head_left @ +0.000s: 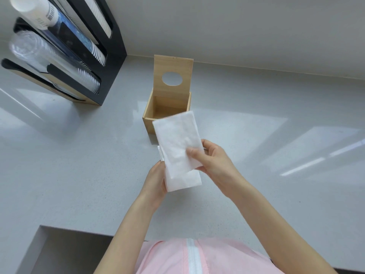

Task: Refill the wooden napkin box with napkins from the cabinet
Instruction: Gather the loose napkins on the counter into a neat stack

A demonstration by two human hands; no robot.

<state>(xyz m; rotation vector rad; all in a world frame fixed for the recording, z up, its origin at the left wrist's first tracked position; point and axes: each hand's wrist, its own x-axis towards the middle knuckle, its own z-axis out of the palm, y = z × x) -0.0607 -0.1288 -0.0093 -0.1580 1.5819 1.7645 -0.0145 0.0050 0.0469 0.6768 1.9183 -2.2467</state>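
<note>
Grey counter [79,175]: open wooden napkin box [150,123], black cup dispenser [110,76].

Napkin box [156,123] sits centre frame on the worktop [79,165], lid [173,76] standing up at its far edge. Napkin stack [177,149] hangs just below it, overlapping the box's near right corner, left hand [155,184] under, right hand [215,163] beside. Cup dispenser [110,62] stands upper left.
</note>
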